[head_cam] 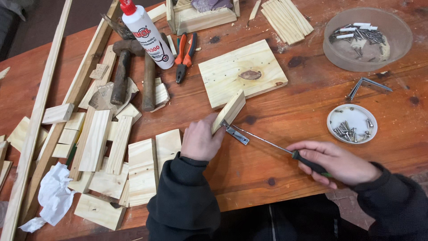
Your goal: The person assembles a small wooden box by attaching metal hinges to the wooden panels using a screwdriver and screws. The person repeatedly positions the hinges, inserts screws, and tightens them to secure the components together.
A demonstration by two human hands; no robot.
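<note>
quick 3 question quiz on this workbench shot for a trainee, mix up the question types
1. True or false: the right hand holds a hammer.
2. What does the left hand hold? A) pliers B) small wood block C) glue bottle
3. Fill in: the small white dish near the right hand holds ____.

Key
1. False: it holds a screwdriver, whose tip meets the metal bracket on the wood block.
2. B
3. screws
</note>
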